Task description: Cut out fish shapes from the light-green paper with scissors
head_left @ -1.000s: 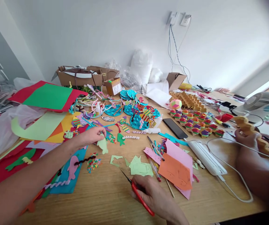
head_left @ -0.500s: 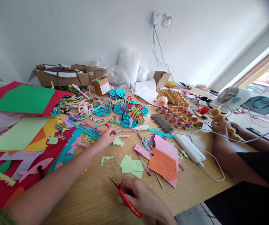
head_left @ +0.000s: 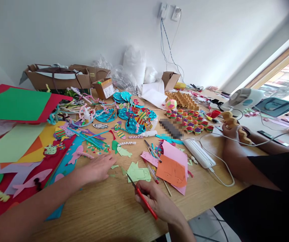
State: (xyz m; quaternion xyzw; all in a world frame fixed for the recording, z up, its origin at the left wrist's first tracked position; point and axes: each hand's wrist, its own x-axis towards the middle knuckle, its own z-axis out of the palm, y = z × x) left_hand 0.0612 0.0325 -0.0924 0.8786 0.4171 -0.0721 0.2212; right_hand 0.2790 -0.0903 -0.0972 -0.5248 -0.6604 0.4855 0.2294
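Note:
My right hand (head_left: 156, 200) grips a pair of scissors (head_left: 144, 200) with red handles, its dark blades shut and pointing up and left. The tip reaches the near edge of several light green paper pieces (head_left: 138, 173) with pencil outlines. My left hand (head_left: 101, 167) lies palm down on the wooden table, fingers stretched, partly over small green paper scraps (head_left: 114, 166). Just beyond its fingertips is a light green paper fish (head_left: 124, 152), beside a white twisted pipe cleaner (head_left: 126, 143) and a darker green paper piece (head_left: 114, 146).
Orange paper (head_left: 171, 170) lies over pink sheets, near pens and a white power strip (head_left: 199, 153). Coloured sheets (head_left: 15, 104) are stacked at left. Blue decorated discs (head_left: 135, 127) stand farther back. At right, another person's hands (head_left: 231, 131) hold an egg-carton strip (head_left: 229, 118).
My left hand has left the paper fish and come down toward me onto the green scraps. My right hand with the scissors has moved slightly right and up, to the green paper.

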